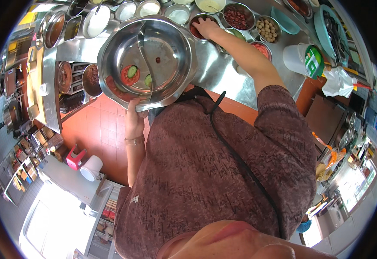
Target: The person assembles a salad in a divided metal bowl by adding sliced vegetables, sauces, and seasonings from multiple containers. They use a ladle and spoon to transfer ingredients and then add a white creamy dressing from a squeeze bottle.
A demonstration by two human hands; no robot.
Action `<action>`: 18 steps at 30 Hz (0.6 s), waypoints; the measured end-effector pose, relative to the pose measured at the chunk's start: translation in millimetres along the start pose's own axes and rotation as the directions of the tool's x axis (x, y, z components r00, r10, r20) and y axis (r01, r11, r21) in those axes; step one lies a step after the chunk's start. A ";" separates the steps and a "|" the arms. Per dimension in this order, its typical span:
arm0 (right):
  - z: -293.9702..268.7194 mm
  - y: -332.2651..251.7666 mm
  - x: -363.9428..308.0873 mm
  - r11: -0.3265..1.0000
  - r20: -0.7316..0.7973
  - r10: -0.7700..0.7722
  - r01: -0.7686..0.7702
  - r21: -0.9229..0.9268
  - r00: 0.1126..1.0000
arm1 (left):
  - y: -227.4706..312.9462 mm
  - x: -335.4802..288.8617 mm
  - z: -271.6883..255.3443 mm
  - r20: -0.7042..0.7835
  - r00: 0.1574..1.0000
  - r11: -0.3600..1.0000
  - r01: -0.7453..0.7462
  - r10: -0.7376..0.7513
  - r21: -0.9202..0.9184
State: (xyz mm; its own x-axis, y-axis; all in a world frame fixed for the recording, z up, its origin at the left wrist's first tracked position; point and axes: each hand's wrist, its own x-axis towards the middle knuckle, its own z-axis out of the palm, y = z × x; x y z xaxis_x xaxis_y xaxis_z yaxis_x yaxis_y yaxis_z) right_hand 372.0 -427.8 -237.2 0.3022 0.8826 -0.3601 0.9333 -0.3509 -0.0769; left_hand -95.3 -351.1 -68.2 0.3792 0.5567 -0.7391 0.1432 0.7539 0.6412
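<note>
My left hand (135, 113) grips the near rim of a large steel hot pot (171, 102), a wavy divider (142, 47) running across its inside. Left of the divider lie tomato slices (128, 81) with a cucumber slice (132, 71) on top. A small reddish-brown piece (158, 60) sits on the right side, and another cucumber slice (148, 80) is close to the divider. Stretched over the counter, my right hand (205, 28) dips bent fingers into a steel bowl (192, 33) of dark red pieces. What its fingertips hold is hidden.
Along the counter's far side stand bowls of red dates (238, 16), round tan balls (267, 29), red slices (261, 51) and white contents (177, 14). A white bucket (294, 57) and a blue basin (326, 32) stand at the right. A red stool (76, 157) is behind me.
</note>
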 end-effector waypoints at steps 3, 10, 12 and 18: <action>7.0 -0.9 12.4 0.988 0.021 0.017 -0.020 0.153 1.000 | -6.2 -4.6 1.1 -0.054 0.999 0.999 0.003 -0.006 -0.048; 28.0 36.9 20.7 0.973 0.041 -0.095 0.084 0.213 0.995 | -6.7 -9.9 10.4 -0.007 0.999 0.993 -0.050 0.050 -0.103; 15.5 32.9 23.5 0.957 0.033 -0.074 0.062 0.283 0.997 | -8.0 -11.0 5.2 -0.028 0.998 0.995 -0.050 0.047 -0.091; 9.3 43.2 0.3 0.485 0.221 0.052 -0.218 0.847 0.974 | -6.8 -1.6 -1.3 0.018 0.999 0.998 -0.030 0.030 -0.051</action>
State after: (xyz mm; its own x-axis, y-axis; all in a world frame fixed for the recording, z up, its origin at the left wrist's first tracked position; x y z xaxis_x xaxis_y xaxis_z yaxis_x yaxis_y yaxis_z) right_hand 410.6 -445.6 -249.2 0.2998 0.7722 -0.5601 0.2220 -0.6275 -0.7463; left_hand -98.0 -356.6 -71.6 0.3998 0.5730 -0.7154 0.0847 0.7541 0.6513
